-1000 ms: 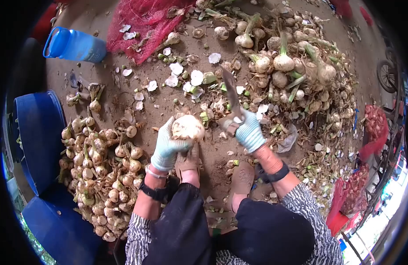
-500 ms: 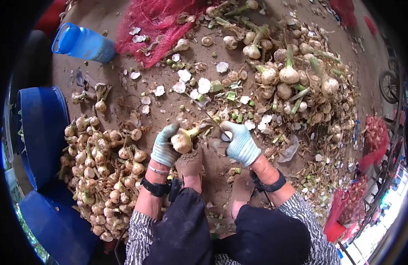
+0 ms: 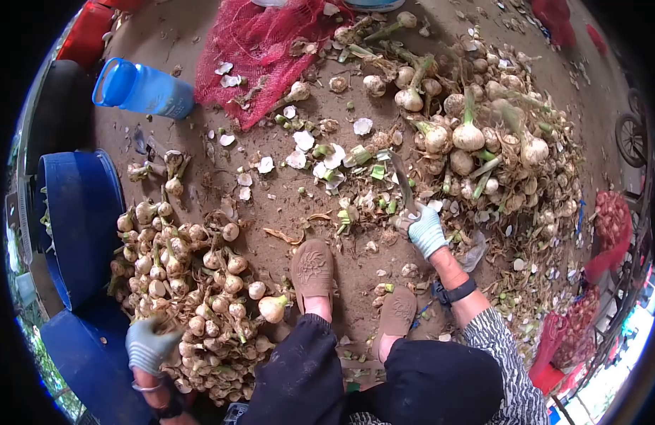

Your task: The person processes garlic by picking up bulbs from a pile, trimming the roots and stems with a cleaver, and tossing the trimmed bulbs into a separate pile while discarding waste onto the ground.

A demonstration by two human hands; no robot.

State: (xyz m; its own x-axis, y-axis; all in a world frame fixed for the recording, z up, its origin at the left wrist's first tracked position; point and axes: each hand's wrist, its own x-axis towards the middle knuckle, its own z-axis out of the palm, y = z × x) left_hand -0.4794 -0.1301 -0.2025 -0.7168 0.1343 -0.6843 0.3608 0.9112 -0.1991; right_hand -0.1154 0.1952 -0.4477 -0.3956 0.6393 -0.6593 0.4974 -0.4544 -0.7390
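Note:
My left hand point(image 3: 149, 346), in a pale striped glove with dark fingers, is over the lower left edge of the pile of trimmed garlic bulbs point(image 3: 173, 265). Motion blurs its fingers, and whether they hold anything cannot be made out. My right hand point(image 3: 424, 231), in a matching glove, is closed around a knife point(image 3: 402, 178) whose blade points up and away from me. A pale garlic bulb point(image 3: 273, 309) lies at the right edge of the pile, beside my left shoe. To the right of the knife rises a larger heap of garlic with stalks point(image 3: 476, 134).
Cut stalk pieces and white peelings point(image 3: 304, 140) litter the ground ahead. A red mesh sack point(image 3: 260, 53) lies at the back, with a blue water bottle point(image 3: 143, 88) left of it. Blue tubs point(image 3: 79, 227) stand at far left; filled red net bags point(image 3: 611, 219) are at far right.
My left hand has let go of the garlic bulb it held and moved down left to the pile. My right hand has shifted right with the knife. A pale bulb now lies beside my left shoe.

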